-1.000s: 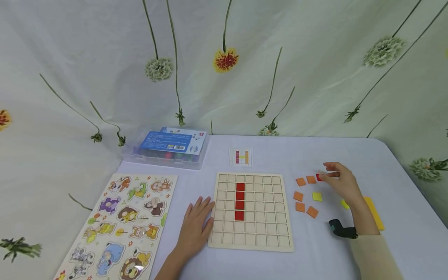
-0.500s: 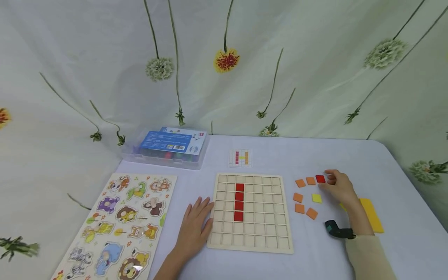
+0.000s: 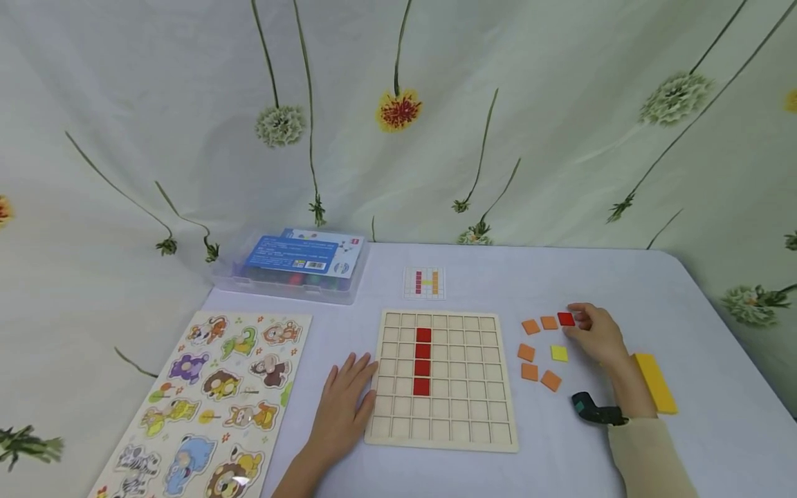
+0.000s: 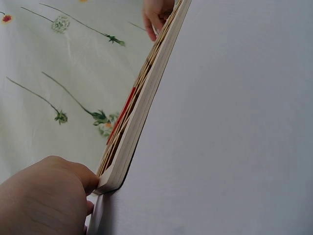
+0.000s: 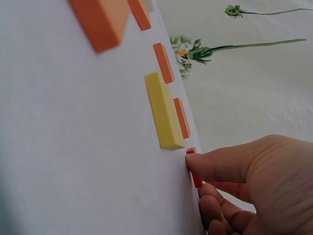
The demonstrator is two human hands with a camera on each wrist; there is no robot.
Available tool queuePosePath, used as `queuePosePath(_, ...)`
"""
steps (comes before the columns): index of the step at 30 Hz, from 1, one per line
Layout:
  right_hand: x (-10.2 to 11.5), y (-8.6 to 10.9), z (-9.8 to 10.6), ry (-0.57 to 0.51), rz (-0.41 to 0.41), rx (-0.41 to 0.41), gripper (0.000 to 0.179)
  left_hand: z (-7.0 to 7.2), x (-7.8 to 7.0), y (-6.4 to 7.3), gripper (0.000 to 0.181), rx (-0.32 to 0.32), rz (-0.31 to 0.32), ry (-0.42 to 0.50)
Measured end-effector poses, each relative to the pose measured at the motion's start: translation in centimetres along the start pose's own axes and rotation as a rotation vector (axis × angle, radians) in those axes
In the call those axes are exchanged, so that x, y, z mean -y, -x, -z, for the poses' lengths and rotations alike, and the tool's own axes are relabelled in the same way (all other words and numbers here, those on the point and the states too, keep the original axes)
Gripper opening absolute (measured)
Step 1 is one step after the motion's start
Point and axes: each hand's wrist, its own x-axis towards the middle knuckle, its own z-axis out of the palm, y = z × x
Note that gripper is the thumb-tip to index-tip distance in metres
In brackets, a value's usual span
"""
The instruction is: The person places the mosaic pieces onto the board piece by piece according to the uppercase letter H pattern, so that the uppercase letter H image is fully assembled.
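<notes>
My left hand [image 3: 342, 408] rests at the left edge of a wooden grid board [image 3: 442, 445], fingers straight. In the left wrist view its thumb [image 4: 80, 174] touches the corner of the board. A column of red square tiles [image 3: 423, 368] fills several cells of the grid. Off to the board's right, my right hand [image 3: 594, 337] pinches a loose red tile [image 3: 566, 319] on the table between thumb and fingers. The right wrist view shows the thumb [image 5: 215, 165] across that red tile [image 5: 197, 179], with the other fingers partly hidden behind it.
Several orange tiles [image 3: 529, 372] and a yellow tile [image 3: 559, 353] lie between board and right hand. A yellow block [image 3: 655, 384] sits beside the right forearm. Behind the board are a pattern card [image 3: 424, 283] and a plastic box [image 3: 292, 266]. An animal puzzle board [image 3: 205, 401] lies left.
My right hand first drew back to the right of the loose red tile, then closed its thumb and fingers on it. The left hand has stayed at the board's edge.
</notes>
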Motion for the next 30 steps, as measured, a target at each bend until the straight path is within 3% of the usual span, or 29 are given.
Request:
queuePosePath(11,0.02,-0.06,-0.08,0.032,0.056,-0.014,0.036,0.05,-0.03,0.01,0.044,0.003,0.008,-0.004)
queuePosePath(25,0.28,0.05,0.04,0.026,0.014,-0.001,0.033,0.05,0.10,0.05,0.044,-0.002,0.004,0.010)
queuePosePath(30,0.43,0.25,0.37,-0.009,0.005,-0.032,0.036,-0.09,0.08,-0.01,0.044,-0.007,-0.002,0.014)
